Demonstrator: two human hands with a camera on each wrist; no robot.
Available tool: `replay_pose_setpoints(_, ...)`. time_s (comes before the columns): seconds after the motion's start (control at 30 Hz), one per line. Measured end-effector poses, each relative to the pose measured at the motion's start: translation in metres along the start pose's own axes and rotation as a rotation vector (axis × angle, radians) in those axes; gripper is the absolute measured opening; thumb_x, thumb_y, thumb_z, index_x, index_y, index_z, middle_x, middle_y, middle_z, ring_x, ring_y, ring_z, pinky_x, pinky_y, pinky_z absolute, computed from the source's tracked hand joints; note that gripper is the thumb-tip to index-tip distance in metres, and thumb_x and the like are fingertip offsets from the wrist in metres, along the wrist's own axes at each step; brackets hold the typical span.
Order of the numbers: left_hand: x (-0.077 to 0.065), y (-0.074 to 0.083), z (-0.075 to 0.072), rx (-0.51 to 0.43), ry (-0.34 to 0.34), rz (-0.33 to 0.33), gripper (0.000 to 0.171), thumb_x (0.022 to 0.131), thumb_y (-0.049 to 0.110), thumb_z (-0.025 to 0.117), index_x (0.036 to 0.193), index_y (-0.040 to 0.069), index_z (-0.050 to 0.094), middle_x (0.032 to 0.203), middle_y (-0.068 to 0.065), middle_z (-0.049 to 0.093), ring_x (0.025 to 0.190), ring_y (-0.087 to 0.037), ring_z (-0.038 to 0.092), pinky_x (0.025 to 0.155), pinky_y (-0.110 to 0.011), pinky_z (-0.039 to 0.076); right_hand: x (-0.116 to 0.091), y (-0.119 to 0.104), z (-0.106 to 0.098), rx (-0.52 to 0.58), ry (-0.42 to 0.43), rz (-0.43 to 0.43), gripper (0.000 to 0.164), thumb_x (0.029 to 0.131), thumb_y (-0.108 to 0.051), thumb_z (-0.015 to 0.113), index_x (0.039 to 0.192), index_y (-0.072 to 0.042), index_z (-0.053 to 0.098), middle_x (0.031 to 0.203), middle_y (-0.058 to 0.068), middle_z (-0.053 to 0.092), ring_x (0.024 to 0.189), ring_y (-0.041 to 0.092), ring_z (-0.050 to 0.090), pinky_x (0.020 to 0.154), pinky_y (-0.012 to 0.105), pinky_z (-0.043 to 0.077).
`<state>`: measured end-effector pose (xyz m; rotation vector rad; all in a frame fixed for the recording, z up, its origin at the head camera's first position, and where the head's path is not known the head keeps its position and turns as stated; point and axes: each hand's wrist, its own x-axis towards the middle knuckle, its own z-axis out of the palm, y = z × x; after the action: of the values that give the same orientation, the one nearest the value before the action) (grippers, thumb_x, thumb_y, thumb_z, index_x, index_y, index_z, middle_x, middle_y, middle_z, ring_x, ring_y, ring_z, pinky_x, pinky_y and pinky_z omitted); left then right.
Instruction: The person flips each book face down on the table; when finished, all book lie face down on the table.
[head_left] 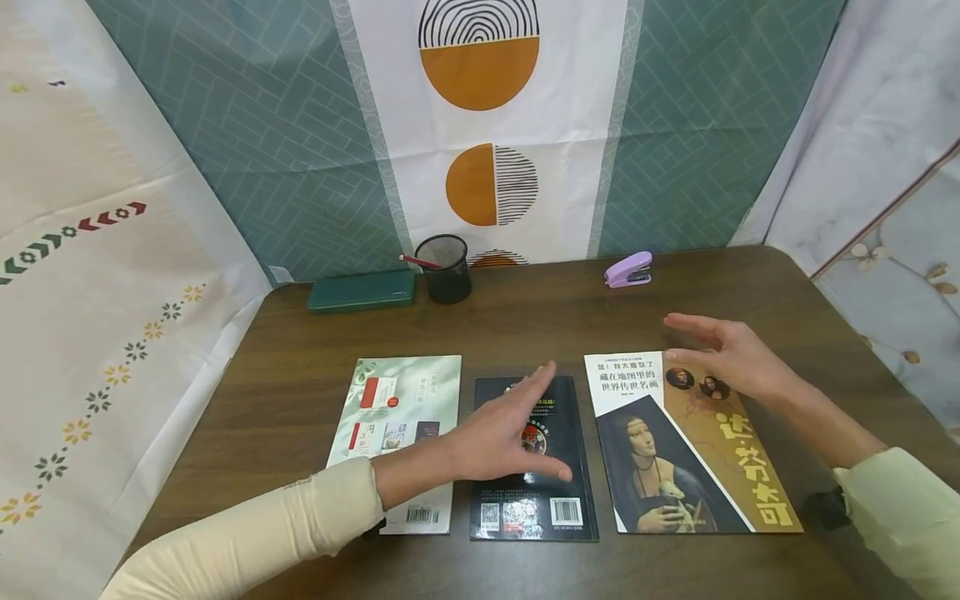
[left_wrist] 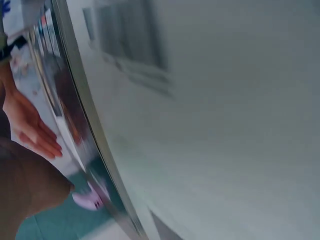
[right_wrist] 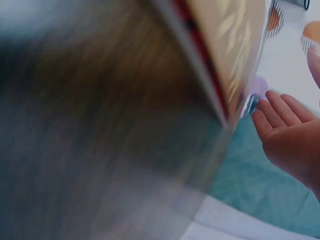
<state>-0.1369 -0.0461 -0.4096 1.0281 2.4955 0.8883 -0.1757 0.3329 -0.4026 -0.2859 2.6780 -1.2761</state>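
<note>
Three books lie side by side on a brown table. My left hand (head_left: 504,429) is over the black book (head_left: 510,523) in the middle, fingers straight, thumb spread, holding nothing. Its forearm crosses the pale green book (head_left: 405,383) on the left, which looms large and blurred in the left wrist view. Over the top right corner of the painting-cover book (head_left: 652,475) is my right hand (head_left: 738,358), fingers extended and thumb apart, with nothing in its grasp. In the right wrist view its straight fingers (right_wrist: 282,107) overlap the view near the stapler.
Along the back of the table (head_left: 540,325) stand a dark green case (head_left: 362,292), a black mesh pen cup (head_left: 448,285) with a red pencil (head_left: 418,261), and a purple stapler (head_left: 628,271). Patterned cloth (head_left: 300,167) hangs behind the table.
</note>
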Motion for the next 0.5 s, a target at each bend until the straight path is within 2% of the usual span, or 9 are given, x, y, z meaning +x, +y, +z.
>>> replay_pose_setpoints(0.07,0.006,0.007,0.010,0.036,-0.013,0.025,0.131,0.082,0.063,0.086,0.172,0.013,0.005,0.178,-0.006,0.009,0.162,-0.021,0.012,0.126,-0.053,0.027,-0.001,0.006,-0.004,-0.026,0.007,0.014,0.080,0.102,-0.036,0.075,0.162,0.002,0.038,0.163,0.027,0.041,0.150,0.053,0.035,0.110,0.068,0.041)
replay_pose_setpoints(0.1,0.009,0.011,0.014,0.054,-0.020,0.033,0.131,0.082,0.064,0.085,0.172,0.011,0.005,0.178,-0.007,0.009,0.162,-0.021,0.011,0.127,-0.052,0.025,-0.002,0.009,-0.006,-0.037,0.011,0.019,0.081,0.102,-0.036,0.075,0.161,0.003,0.038,0.162,0.028,0.042,0.149,0.053,0.038,0.109,0.063,0.046)
replay_pose_setpoints(0.2,0.016,0.021,0.029,0.124,-0.042,0.044,0.134,0.081,0.069,0.084,0.171,0.007,0.007,0.178,-0.010,0.010,0.163,-0.022,0.011,0.128,-0.043,0.022,-0.003,0.016,-0.009,-0.078,0.028,0.036,0.081,0.100,-0.038,0.077,0.159,0.006,0.041,0.159,0.029,0.046,0.144,0.052,0.045,0.098,0.035,0.057)
replay_pose_setpoints(0.3,0.020,0.032,0.041,0.192,-0.070,0.039,0.136,0.079,0.074,0.082,0.170,0.005,0.008,0.177,-0.012,0.012,0.162,-0.022,0.012,0.128,-0.035,0.018,-0.005,0.022,-0.012,-0.101,0.046,0.034,0.078,0.100,-0.034,0.078,0.156,0.009,0.044,0.155,0.032,0.048,0.139,0.053,0.049,0.085,0.011,0.049)
replay_pose_setpoints(0.4,0.021,0.040,0.050,0.284,-0.091,0.034,0.138,0.078,0.079,0.078,0.170,0.003,0.009,0.177,-0.014,0.013,0.162,-0.022,0.014,0.128,-0.031,0.015,-0.006,0.028,-0.014,-0.119,0.056,0.017,0.073,0.100,-0.028,0.078,0.153,0.012,0.046,0.152,0.035,0.050,0.137,0.055,0.051,0.080,0.004,0.044)
replay_pose_setpoints(0.5,0.021,0.047,0.058,0.371,-0.091,0.037,0.139,0.077,0.082,0.076,0.169,0.000,0.012,0.176,-0.017,0.016,0.162,-0.024,0.016,0.128,-0.031,0.013,-0.008,0.032,-0.015,-0.140,0.072,-0.003,0.067,0.099,-0.021,0.078,0.149,0.013,0.050,0.148,0.035,0.053,0.134,0.055,0.054,0.079,0.001,0.042)
